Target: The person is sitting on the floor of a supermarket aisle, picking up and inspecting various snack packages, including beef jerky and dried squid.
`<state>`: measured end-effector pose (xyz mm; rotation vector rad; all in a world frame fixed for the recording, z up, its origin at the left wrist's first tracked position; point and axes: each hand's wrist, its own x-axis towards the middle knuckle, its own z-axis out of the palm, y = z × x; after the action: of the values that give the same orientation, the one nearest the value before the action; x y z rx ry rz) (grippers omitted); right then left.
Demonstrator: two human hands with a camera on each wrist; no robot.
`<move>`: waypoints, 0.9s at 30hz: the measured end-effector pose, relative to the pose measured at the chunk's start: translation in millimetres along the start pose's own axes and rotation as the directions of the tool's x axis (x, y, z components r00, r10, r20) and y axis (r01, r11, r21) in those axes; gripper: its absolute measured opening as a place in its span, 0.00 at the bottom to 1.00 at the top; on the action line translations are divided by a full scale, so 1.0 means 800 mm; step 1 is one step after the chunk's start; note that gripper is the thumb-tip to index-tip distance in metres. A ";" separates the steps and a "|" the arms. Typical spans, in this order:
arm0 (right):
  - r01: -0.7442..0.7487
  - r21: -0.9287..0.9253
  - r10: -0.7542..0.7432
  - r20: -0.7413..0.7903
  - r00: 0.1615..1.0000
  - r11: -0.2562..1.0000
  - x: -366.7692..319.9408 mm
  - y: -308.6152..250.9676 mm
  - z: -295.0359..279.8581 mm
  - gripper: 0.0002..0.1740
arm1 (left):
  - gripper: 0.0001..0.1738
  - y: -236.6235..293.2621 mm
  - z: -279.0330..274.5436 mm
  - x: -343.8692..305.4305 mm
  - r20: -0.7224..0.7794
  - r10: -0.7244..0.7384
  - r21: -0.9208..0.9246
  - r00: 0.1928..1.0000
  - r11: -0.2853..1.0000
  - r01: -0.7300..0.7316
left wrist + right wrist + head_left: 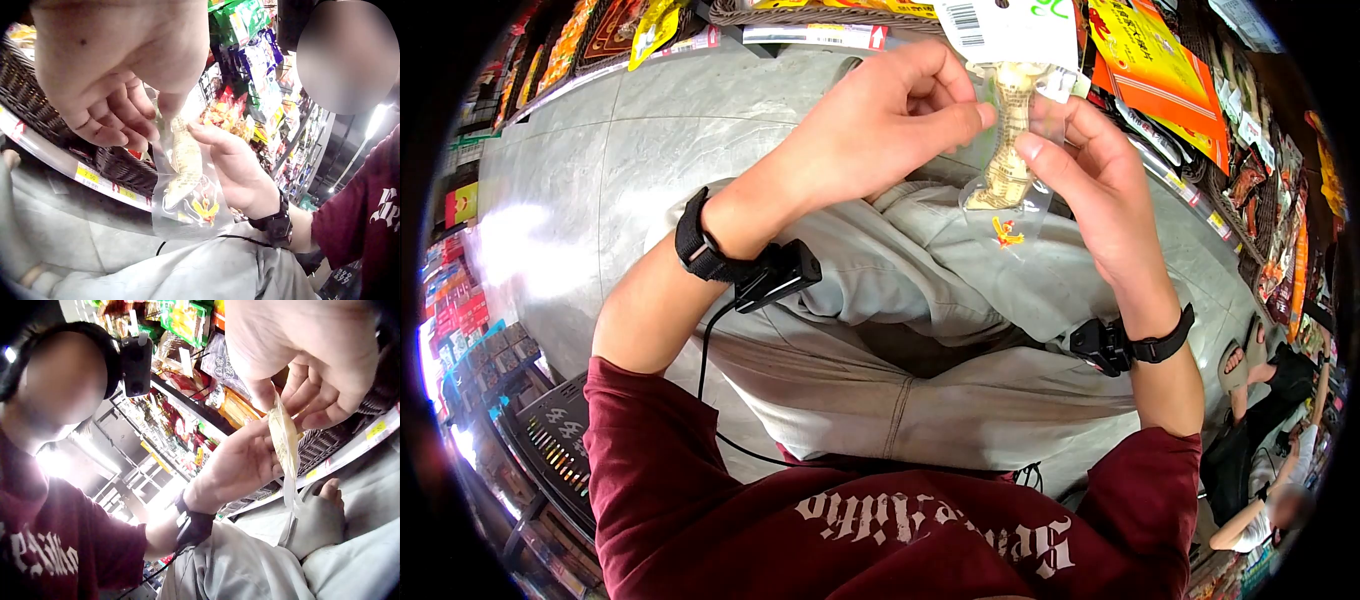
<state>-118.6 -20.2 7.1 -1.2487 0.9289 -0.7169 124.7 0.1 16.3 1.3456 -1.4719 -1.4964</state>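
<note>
A clear plastic packet point(1012, 140) is held up in front of the knees, upright in the head view. Inside lies a pale, bone-shaped chew point(1006, 165) covered in small print. A small red and yellow figure marks the packet's lower end, and a white header point(1012, 35) with a barcode tops it. My left hand point(870, 125) pinches the left edge between thumb and curled fingers. Opposite, my right hand point(1100, 180) grips the other edge, thumb in front. In the right wrist view the packet point(284, 440) shows nearly edge-on between both hands.
Wicker baskets point(37, 94) of snack packets line the shelf ahead, with price labels along its edge. Yellow and orange bags point(1160, 70) hang at the upper right. Another person point(1270, 480) is at the far right. A black crate point(560, 440) stands at the left.
</note>
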 end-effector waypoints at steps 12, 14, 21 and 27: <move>0.063 0.012 -0.063 0.028 0.998 0.998 0.002 0.006 -0.001 0.15 | 0.08 -0.006 0.006 0.000 0.124 0.115 -0.138 0.986 0.986 -0.098; 0.057 0.004 -0.057 0.025 0.998 0.998 0.001 0.003 0.001 0.16 | 0.07 -0.005 0.005 0.000 0.125 0.108 -0.114 0.986 0.989 -0.094; 0.038 0.030 -0.039 0.040 0.998 0.999 0.001 0.003 0.001 0.17 | 0.07 -0.009 0.003 0.001 0.105 0.116 -0.110 0.988 0.988 -0.105; -0.008 0.079 0.005 0.029 1.000 0.997 0.002 0.000 0.000 0.17 | 0.07 -0.009 0.003 0.001 0.086 0.146 -0.130 0.986 0.982 -0.135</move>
<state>-118.0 -21.4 7.0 -1.1828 0.8728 -0.7223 124.0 1.5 9.0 1.0882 -1.4747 -1.5506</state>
